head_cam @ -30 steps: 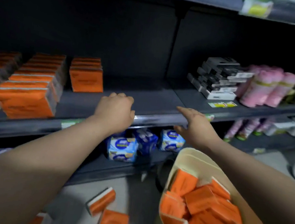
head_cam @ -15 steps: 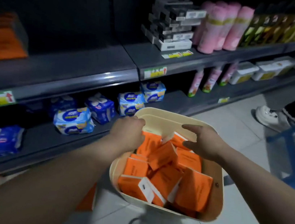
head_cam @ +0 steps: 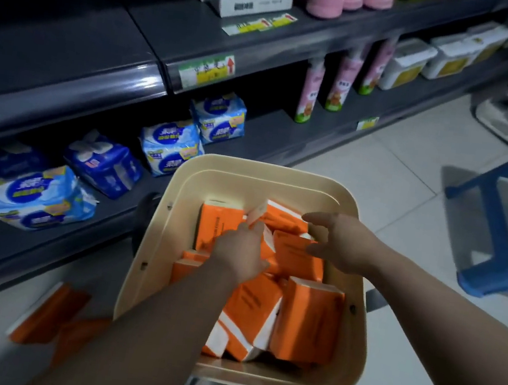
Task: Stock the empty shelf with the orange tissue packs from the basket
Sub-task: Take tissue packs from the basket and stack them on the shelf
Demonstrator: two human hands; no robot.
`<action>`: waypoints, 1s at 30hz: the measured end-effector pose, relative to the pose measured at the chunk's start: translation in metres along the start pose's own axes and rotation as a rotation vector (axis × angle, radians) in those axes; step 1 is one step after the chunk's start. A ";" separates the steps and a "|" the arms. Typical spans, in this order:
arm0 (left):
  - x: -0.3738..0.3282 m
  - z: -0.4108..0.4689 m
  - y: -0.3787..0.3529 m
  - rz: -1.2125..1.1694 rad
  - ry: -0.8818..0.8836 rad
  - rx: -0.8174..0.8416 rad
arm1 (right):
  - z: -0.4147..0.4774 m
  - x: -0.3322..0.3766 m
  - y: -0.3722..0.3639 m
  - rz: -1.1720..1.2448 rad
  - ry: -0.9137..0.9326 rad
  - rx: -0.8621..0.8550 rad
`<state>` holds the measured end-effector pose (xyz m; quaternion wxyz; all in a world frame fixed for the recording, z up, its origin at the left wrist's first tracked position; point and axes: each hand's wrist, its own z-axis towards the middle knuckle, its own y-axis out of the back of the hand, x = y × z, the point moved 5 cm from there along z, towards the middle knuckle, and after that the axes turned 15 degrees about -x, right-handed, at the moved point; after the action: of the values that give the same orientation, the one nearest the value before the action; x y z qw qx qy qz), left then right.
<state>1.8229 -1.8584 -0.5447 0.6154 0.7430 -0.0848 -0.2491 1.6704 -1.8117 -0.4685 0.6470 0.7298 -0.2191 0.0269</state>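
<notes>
While the left hand (head_cam: pixel 242 251) and the right hand (head_cam: pixel 345 244) are both down inside the cream basket (head_cam: pixel 170 219), I see the left from the back. Its fingers point down onto the white edge of one pack in the middle of the pile. Whether they pinch that pack or only touch it I cannot tell. The right hand hovers just beside it, wide, thumb and fingers spread apart above the pile and holding nothing.

The orange tissue packs (head_cam: pixel 306 323) lie jumbled in the basket, some flat, some on edge. The basket stands on the tiled floor (head_cam: pixel 396 166), near the front of the shelving. More orange packs, the floor packs (head_cam: pixel 46 313), lie left of the basket, too blurred for me to count.

Up on my left is the bare grey shelf (head_cam: pixel 53 53). Below it, blue wrapped packs (head_cam: pixel 39 198) sit on a lower board. Further right stand pink bottles (head_cam: pixel 311 89) and white tubs (head_cam: pixel 408 64), with a blue stool (head_cam: pixel 477 287) at the right edge.
</notes>
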 end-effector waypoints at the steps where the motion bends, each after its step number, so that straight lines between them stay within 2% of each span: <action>1: -0.001 0.003 -0.005 0.003 -0.007 0.010 | 0.000 -0.003 -0.003 0.006 -0.013 0.016; 9: 0.013 0.010 -0.003 -0.060 -0.049 -0.044 | -0.005 -0.011 -0.013 0.030 -0.014 0.143; 18: 0.053 -0.026 0.053 -0.263 0.097 -0.287 | -0.039 -0.008 -0.025 -0.050 0.006 0.485; 23: 0.059 -0.045 0.075 -0.318 0.021 -0.348 | -0.041 0.007 -0.033 -0.255 0.148 0.413; 26: 0.063 -0.055 0.101 -0.223 -0.061 -0.481 | -0.034 0.021 -0.014 -0.183 0.116 0.363; 30: 0.071 -0.067 0.140 -0.162 -0.079 -0.571 | -0.026 0.042 0.029 0.002 0.031 0.127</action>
<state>1.9416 -1.8625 -0.4217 0.7739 0.5338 0.0243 -0.3398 1.7046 -1.8004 -0.4240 0.6026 0.7688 -0.2076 0.0529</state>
